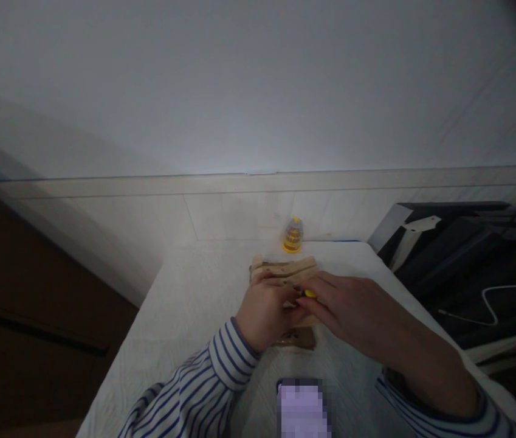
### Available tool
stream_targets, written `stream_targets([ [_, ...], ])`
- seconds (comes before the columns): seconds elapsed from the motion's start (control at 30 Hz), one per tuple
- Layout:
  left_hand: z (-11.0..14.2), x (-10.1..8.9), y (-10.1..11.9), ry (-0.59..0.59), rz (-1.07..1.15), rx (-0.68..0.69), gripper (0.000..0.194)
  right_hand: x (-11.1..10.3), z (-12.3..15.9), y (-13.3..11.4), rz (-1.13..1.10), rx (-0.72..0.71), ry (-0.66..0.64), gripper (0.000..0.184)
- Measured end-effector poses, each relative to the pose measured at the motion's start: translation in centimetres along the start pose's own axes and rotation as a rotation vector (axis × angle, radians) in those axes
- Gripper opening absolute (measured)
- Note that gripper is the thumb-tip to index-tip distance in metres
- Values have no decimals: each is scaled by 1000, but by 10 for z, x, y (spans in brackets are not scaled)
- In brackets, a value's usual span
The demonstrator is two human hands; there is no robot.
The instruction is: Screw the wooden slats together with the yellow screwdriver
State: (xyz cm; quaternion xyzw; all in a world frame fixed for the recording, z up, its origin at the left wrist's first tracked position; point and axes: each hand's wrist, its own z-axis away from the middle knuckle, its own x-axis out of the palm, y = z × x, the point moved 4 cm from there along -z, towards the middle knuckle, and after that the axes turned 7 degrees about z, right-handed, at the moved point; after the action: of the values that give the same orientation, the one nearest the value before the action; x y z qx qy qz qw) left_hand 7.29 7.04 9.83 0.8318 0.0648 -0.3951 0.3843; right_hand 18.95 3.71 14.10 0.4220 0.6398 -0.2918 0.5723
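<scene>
A small pale wooden piece with slats and dark holes (287,271) lies on the white table (185,304). My left hand (264,310) is closed round its near left side. My right hand (349,307) comes in from the right, its fingers pinched on a small yellow-tipped tool (310,294) held against the wood. A flat brown piece (301,339) lies under my hands, partly hidden. Both sleeves are striped blue and white.
A small clear and yellow container (292,235) stands at the table's far edge by the tiled wall. A blurred phone-like object (303,407) lies near the front edge. Dark boards and a white cable (490,304) fill the right side. A brown floor drops away left.
</scene>
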Motion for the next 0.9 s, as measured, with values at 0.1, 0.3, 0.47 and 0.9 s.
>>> stream_targets([
  [0.1, 1, -1, 0, 0, 11, -5, 11, 0, 2, 2, -44, -30, 26, 13],
  [0.3, 2, 1, -3, 20, 42, 8, 17, 0, 4, 3, -96, -71, 43, 19],
  [0.47, 2, 2, -5, -26, 41, -5, 18, 5, 2, 2, -99, -42, -59, 17],
  [0.9, 1, -1, -3, -78, 129, 76, 20, 3, 1, -2, 16, -21, -56, 8],
])
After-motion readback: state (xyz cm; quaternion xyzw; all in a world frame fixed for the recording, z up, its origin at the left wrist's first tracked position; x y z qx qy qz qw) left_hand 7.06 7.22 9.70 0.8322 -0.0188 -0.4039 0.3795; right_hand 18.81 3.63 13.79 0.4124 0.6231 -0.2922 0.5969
